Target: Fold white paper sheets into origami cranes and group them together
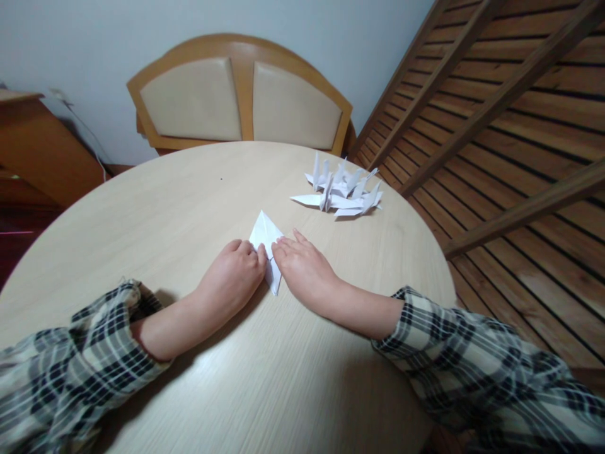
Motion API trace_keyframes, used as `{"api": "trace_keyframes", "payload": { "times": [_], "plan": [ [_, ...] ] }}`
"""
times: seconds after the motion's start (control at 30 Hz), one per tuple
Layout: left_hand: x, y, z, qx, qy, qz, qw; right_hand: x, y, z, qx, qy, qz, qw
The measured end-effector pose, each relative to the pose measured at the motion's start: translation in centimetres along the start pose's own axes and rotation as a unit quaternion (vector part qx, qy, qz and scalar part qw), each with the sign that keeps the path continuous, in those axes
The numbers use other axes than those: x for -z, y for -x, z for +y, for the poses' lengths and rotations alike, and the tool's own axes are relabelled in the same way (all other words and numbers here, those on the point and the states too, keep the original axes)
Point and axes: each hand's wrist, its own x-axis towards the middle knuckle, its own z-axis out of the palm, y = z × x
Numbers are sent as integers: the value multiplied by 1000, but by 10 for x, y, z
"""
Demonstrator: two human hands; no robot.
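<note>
A folded sheet of white paper [265, 232], kite-shaped with a crease down its middle, lies on the table between my two hands. One point faces away from me and a narrower one faces me. My left hand [236, 270] has curled fingers and holds the paper's left edge, its thumb near the middle. My right hand [305, 268] grips the right edge, thumb and fingertips pressed on the paper and partly covering it. Beyond my right hand sits a group of several folded white paper cranes [343, 189], close together and overlapping.
The round light-wood table [155, 189] fills most of the view. Behind it stands a wooden headboard-like piece with cream panels [191, 101] against the wall. Wooden slats [510, 113] slope along the right, and brown furniture [33, 145] stands at the left.
</note>
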Motion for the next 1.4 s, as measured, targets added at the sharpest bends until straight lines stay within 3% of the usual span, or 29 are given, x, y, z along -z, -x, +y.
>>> {"api": "trace_keyframes", "payload": {
  "times": [0.27, 0.77, 1.13, 1.4],
  "plan": [
    [0, -1, -2, 1, 10, 12, 1000, 0, -1, 0, -6, 8, -5, 1000],
    [17, -7, 18, 87, 44, -44, 994, -2, -3, -4, -50, -36, -7, 998],
    [7, 3, -23, 121, 186, -21, 975, 2, -1, 17, -85, -127, -5, 988],
    [-19, 4, -45, 121, 258, 85, 955, -2, -6, 29, -96, -155, 19, 983]
  ]
}}
